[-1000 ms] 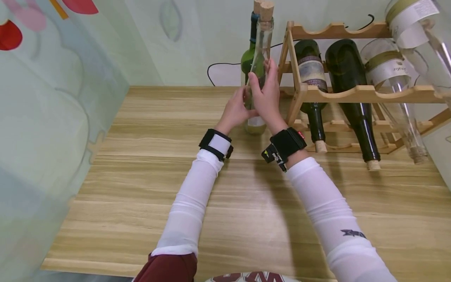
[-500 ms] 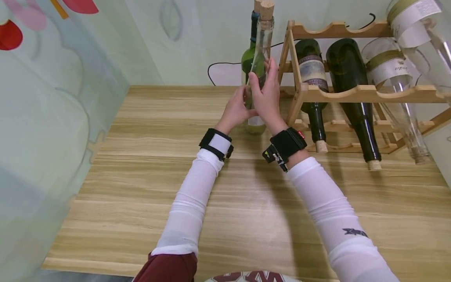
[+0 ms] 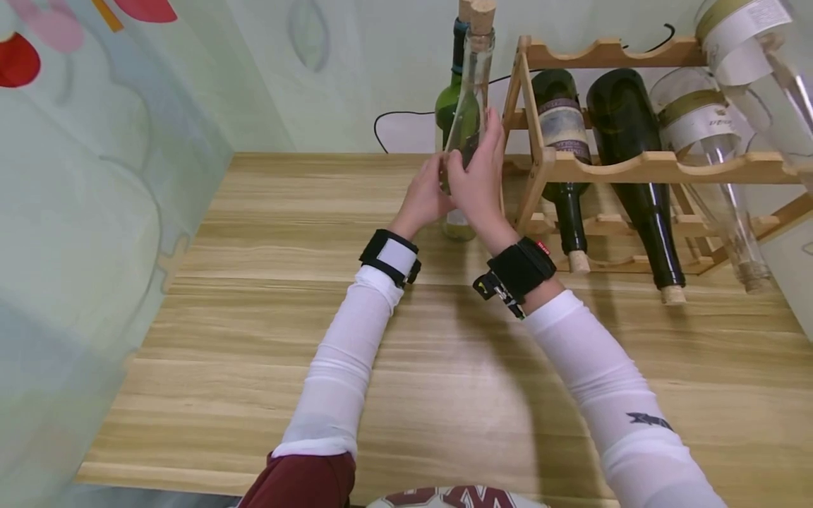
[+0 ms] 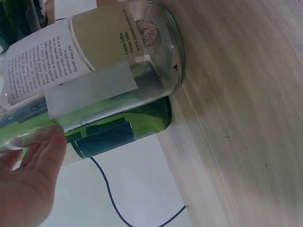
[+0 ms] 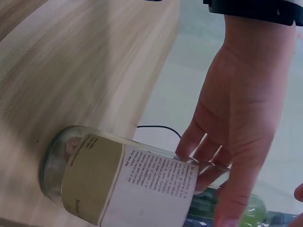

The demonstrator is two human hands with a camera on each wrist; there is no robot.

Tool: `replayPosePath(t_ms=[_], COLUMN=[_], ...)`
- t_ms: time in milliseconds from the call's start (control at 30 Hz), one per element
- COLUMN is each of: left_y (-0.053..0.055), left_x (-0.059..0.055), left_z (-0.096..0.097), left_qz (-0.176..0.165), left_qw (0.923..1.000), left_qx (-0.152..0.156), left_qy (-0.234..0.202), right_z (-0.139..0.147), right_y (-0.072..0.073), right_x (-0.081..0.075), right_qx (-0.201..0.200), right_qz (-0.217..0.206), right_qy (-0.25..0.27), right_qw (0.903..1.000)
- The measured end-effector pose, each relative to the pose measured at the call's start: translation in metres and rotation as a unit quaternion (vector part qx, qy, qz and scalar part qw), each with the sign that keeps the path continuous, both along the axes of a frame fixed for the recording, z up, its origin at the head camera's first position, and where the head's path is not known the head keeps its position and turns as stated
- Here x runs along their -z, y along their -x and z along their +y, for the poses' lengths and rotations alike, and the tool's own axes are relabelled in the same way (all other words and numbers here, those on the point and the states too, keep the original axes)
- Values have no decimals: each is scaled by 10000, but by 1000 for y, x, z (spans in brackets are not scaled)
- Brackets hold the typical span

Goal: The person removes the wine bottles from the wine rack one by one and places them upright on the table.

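A clear glass wine bottle (image 3: 476,74) with a cork (image 3: 483,17) in its mouth stands upright on the table. My left hand (image 3: 422,197) holds its left side, and my right hand (image 3: 480,185) grips it from the right with fingers curled round the glass. Close behind it is a green wine bottle (image 3: 447,107), also corked and partly hidden. In the left wrist view, fingertips of the left hand (image 4: 33,177) touch the clear bottle above its pale label (image 4: 40,66). The right wrist view has the right hand (image 5: 241,109) around the bottle's upper body.
Right of the hands, a wooden wine rack (image 3: 660,169) bears several bottles lying neck-down toward me, including a dark one (image 3: 625,120) and a clear one (image 3: 730,197). A thin black cable (image 3: 406,113) runs along the wall behind the wooden table (image 3: 286,303).
My right hand and wrist have shifted slightly down, with the thumb lower on the bottle. The left hand stays nearly still, and the clear bottle keeps its place.
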State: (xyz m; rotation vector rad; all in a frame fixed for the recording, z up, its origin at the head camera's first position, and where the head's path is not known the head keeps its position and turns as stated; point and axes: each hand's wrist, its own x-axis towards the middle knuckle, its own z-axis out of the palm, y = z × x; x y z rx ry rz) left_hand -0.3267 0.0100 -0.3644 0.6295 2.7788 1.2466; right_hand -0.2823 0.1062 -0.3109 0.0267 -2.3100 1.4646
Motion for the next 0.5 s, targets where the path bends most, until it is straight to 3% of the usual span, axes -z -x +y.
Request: replayPosePath(t_ms=[233,400,500], left_y=[0,-2,-2], left_x=[0,1,0], left_z=[1,0,0], left_qz=[93,111,-61], left_qw=[10000,9998,9996], left_qx=[12,28,-28], left_qy=[-34,-146,-258], right_z=[2,3,7], right_y=[-11,-23,-31], right_x=[-7,-16,-22], right_qx=[-87,-265,-429], right_qz=[409,964,1407], right_qy=[-56,-172,-261], right_qw=[9991,9948,9888])
